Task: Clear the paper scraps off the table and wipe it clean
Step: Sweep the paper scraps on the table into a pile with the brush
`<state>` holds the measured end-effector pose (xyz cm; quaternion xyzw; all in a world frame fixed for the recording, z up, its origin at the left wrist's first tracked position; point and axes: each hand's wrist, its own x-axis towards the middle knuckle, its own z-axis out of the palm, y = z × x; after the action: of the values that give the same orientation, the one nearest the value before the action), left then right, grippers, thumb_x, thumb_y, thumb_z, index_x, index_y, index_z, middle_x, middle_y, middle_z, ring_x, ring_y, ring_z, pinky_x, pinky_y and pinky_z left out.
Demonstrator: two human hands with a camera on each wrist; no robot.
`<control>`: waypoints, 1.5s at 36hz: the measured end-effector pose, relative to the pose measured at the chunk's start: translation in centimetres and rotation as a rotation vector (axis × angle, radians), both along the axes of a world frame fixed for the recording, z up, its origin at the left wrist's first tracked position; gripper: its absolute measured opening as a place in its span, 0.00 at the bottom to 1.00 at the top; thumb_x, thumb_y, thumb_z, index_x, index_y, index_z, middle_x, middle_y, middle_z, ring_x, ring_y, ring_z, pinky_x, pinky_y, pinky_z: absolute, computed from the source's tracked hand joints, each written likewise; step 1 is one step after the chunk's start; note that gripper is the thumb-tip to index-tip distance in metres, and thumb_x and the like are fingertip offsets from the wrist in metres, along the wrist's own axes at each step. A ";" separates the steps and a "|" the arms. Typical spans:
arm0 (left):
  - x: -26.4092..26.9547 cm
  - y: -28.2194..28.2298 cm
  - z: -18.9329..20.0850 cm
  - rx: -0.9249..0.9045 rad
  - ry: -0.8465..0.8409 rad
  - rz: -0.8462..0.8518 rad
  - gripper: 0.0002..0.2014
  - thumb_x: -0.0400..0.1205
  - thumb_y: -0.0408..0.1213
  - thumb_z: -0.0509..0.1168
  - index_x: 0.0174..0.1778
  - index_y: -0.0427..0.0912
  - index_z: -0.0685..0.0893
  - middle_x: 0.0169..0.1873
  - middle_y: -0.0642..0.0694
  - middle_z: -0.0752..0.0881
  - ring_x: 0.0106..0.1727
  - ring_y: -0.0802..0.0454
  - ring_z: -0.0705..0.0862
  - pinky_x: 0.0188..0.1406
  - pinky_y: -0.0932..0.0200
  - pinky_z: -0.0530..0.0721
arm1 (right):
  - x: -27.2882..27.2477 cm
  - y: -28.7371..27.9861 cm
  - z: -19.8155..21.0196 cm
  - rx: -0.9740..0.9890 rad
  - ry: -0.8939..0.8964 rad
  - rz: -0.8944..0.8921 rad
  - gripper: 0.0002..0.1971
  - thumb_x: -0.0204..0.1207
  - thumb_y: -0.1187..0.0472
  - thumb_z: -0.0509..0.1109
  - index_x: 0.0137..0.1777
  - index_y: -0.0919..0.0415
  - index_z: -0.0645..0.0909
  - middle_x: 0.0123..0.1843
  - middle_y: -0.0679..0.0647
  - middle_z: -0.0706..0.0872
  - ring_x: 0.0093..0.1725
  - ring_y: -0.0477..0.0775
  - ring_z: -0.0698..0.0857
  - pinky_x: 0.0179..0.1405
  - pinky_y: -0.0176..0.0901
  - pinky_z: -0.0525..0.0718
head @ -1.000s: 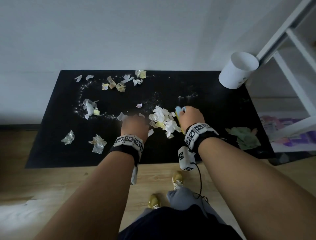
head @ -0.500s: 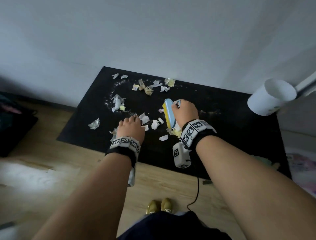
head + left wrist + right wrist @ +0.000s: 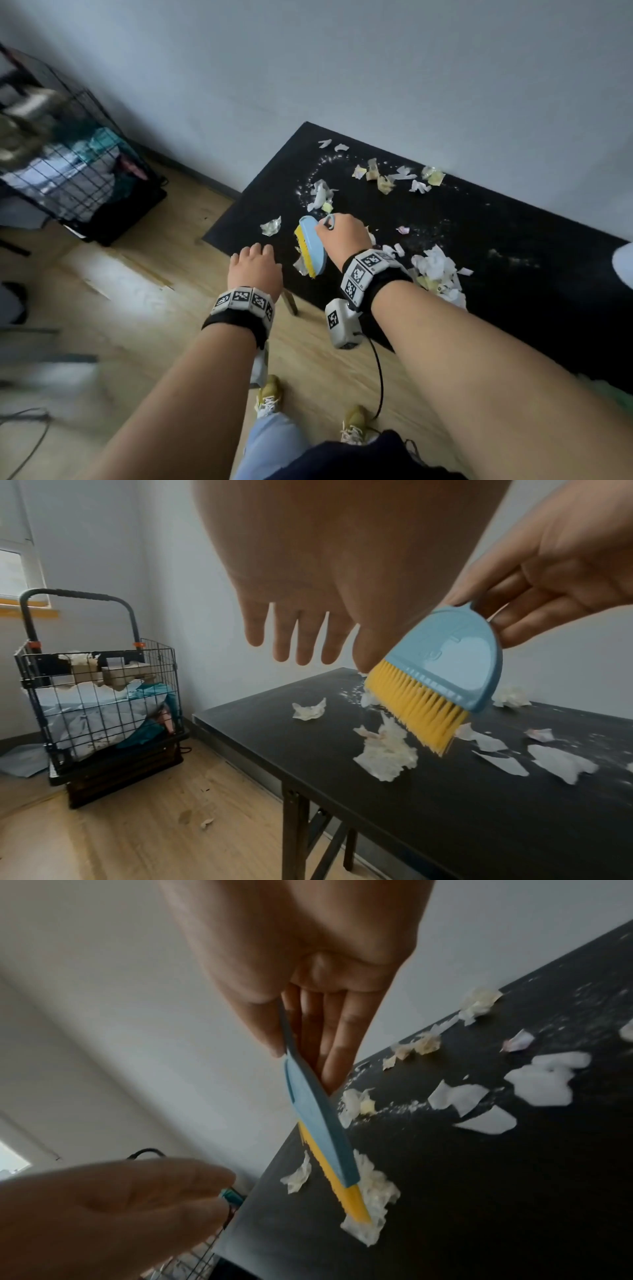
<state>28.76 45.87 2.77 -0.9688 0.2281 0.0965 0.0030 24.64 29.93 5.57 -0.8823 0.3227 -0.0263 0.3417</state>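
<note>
My right hand [image 3: 342, 233] grips a small blue brush [image 3: 311, 246] with yellow bristles near the left end of the black table [image 3: 496, 308]. The bristles [image 3: 418, 710] touch a crumpled paper scrap [image 3: 387, 753] close to the front edge. My left hand [image 3: 253, 260] hovers with straight fingers [image 3: 298, 642] just left of the brush, at the table's front-left edge, holding nothing. A heap of white and yellow scraps [image 3: 438, 270] lies to the right of my right wrist. More scraps [image 3: 383, 178] and white dust sit near the back wall. One scrap [image 3: 271, 226] lies alone by the left end.
A black wire cart [image 3: 99, 702] full of cloth and paper stands on the wooden floor left of the table. A white cup [image 3: 623, 267] shows at the right edge of the head view. A small scrap [image 3: 206, 823] lies on the floor by the table leg [image 3: 294, 831].
My right hand has carried the brush left along the table, away from the scrap heap. My left hand has moved left to the table's front-left edge. The head view has swung left.
</note>
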 end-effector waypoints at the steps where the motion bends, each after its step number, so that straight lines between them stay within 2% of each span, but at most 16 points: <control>1: 0.5 0.5 -0.1 0.002 -0.003 0.003 0.18 0.86 0.46 0.55 0.71 0.44 0.73 0.68 0.45 0.77 0.72 0.44 0.72 0.74 0.48 0.67 | 0.5 0.7 -0.3 0.000 0.015 0.014 0.15 0.80 0.54 0.59 0.33 0.60 0.73 0.33 0.53 0.78 0.38 0.57 0.80 0.36 0.45 0.72; 4: 2.1 1.7 -0.4 0.009 -0.008 -0.005 0.19 0.87 0.46 0.55 0.72 0.45 0.73 0.69 0.46 0.77 0.72 0.44 0.73 0.73 0.48 0.68 | 2.0 2.6 -1.0 -0.005 0.080 0.041 0.16 0.80 0.55 0.59 0.31 0.59 0.72 0.29 0.51 0.75 0.36 0.56 0.79 0.36 0.44 0.72; 8: 4.2 3.1 -0.9 0.017 0.011 -0.041 0.19 0.87 0.46 0.55 0.72 0.45 0.72 0.68 0.46 0.77 0.71 0.45 0.73 0.73 0.49 0.69 | 3.3 4.1 -2.0 0.002 0.155 0.049 0.16 0.80 0.57 0.58 0.29 0.59 0.69 0.29 0.52 0.75 0.36 0.58 0.79 0.36 0.45 0.74; 10: 5.1 3.6 -1.3 0.024 0.028 -0.062 0.19 0.87 0.46 0.54 0.73 0.45 0.72 0.69 0.46 0.76 0.72 0.45 0.73 0.73 0.48 0.69 | 3.4 4.3 -2.4 -0.023 0.194 0.027 0.15 0.82 0.57 0.57 0.34 0.60 0.72 0.33 0.53 0.77 0.38 0.58 0.79 0.38 0.45 0.74; 13: 6.6 4.3 -1.8 0.034 0.053 -0.090 0.20 0.87 0.46 0.54 0.74 0.44 0.71 0.70 0.45 0.75 0.73 0.45 0.72 0.74 0.48 0.68 | 3.8 4.1 -2.5 -0.101 0.233 -0.043 0.13 0.84 0.57 0.56 0.43 0.60 0.77 0.45 0.58 0.84 0.44 0.60 0.81 0.41 0.44 0.72; 16: 8.1 4.4 -1.9 0.028 0.066 -0.114 0.20 0.87 0.46 0.54 0.73 0.44 0.72 0.70 0.45 0.76 0.73 0.44 0.72 0.75 0.46 0.68 | 4.3 3.6 -2.5 -0.162 0.249 -0.134 0.14 0.85 0.56 0.57 0.57 0.63 0.81 0.57 0.60 0.86 0.57 0.62 0.85 0.48 0.48 0.77; 18: 9.0 4.4 -1.8 0.020 0.072 -0.131 0.20 0.87 0.46 0.55 0.74 0.44 0.71 0.70 0.45 0.76 0.73 0.44 0.72 0.75 0.45 0.68 | 4.7 3.3 -2.3 -0.201 0.275 -0.179 0.14 0.85 0.57 0.57 0.61 0.62 0.81 0.59 0.60 0.86 0.60 0.62 0.84 0.52 0.49 0.80; 21: 10.2 4.6 -1.7 0.005 0.075 -0.158 0.21 0.87 0.46 0.55 0.75 0.44 0.71 0.71 0.44 0.75 0.74 0.43 0.71 0.76 0.44 0.68 | 5.2 3.0 -1.5 -0.253 0.296 -0.222 0.14 0.85 0.57 0.58 0.61 0.61 0.81 0.58 0.59 0.86 0.59 0.62 0.85 0.46 0.47 0.76; 24: 11.2 4.9 -1.5 0.004 0.060 -0.183 0.21 0.87 0.46 0.55 0.74 0.44 0.71 0.71 0.44 0.75 0.73 0.43 0.71 0.75 0.45 0.68 | 6.1 3.2 -0.5 -0.219 0.228 -0.273 0.13 0.84 0.56 0.58 0.54 0.61 0.81 0.55 0.59 0.87 0.52 0.61 0.84 0.40 0.45 0.71; 29: 12.8 5.5 -1.0 -0.007 0.044 -0.218 0.21 0.87 0.46 0.55 0.75 0.44 0.70 0.71 0.44 0.75 0.74 0.43 0.71 0.76 0.45 0.68 | 9.9 5.1 0.0 -0.083 0.097 -0.282 0.13 0.82 0.54 0.60 0.50 0.63 0.80 0.47 0.59 0.86 0.46 0.60 0.85 0.38 0.46 0.77; 32: 13.7 6.0 -1.0 -0.016 0.022 -0.237 0.21 0.87 0.46 0.56 0.75 0.44 0.70 0.70 0.45 0.75 0.74 0.44 0.71 0.76 0.46 0.68 | 11.9 6.7 -0.4 -0.036 0.063 -0.259 0.13 0.82 0.54 0.61 0.39 0.60 0.74 0.40 0.55 0.79 0.41 0.57 0.79 0.38 0.46 0.75; 36: 14.3 6.9 -1.5 0.035 -0.024 -0.306 0.22 0.86 0.47 0.57 0.76 0.45 0.69 0.70 0.45 0.75 0.74 0.45 0.71 0.76 0.46 0.67 | 14.0 8.8 -1.8 0.030 0.095 -0.235 0.11 0.83 0.56 0.60 0.49 0.61 0.80 0.42 0.56 0.80 0.43 0.57 0.80 0.39 0.44 0.71; 40: 14.8 7.3 -1.8 0.046 -0.018 -0.351 0.21 0.86 0.46 0.57 0.75 0.44 0.69 0.71 0.45 0.74 0.74 0.45 0.70 0.76 0.46 0.65 | 14.2 9.6 -3.3 0.041 0.154 -0.293 0.16 0.85 0.54 0.58 0.62 0.62 0.81 0.57 0.58 0.87 0.57 0.61 0.85 0.43 0.44 0.74; 48: 16.0 6.2 -1.9 0.038 0.037 -0.401 0.23 0.87 0.47 0.57 0.77 0.44 0.67 0.72 0.44 0.73 0.76 0.44 0.69 0.77 0.45 0.66 | 11.5 6.6 -3.5 -0.029 0.193 -0.510 0.16 0.85 0.56 0.56 0.63 0.61 0.81 0.61 0.58 0.86 0.59 0.61 0.84 0.45 0.45 0.75; 52: 16.1 4.9 -1.8 0.036 0.046 -0.425 0.23 0.87 0.46 0.56 0.77 0.43 0.68 0.73 0.43 0.73 0.75 0.43 0.69 0.77 0.44 0.66 | 9.5 4.6 -3.1 -0.056 0.266 -0.581 0.18 0.86 0.56 0.53 0.67 0.59 0.80 0.64 0.60 0.84 0.64 0.64 0.82 0.56 0.50 0.79; 54: 16.0 4.1 -1.9 0.030 0.060 -0.441 0.23 0.87 0.46 0.56 0.77 0.42 0.67 0.74 0.43 0.72 0.76 0.43 0.69 0.78 0.44 0.65 | 8.3 3.7 -3.1 -0.071 0.279 -0.621 0.18 0.86 0.57 0.53 0.69 0.59 0.79 0.64 0.60 0.84 0.64 0.63 0.82 0.50 0.47 0.75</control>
<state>44.80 49.98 0.91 -0.8919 0.4331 0.1258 0.0317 32.92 33.64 2.46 -0.7484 0.6184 -0.0191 0.2390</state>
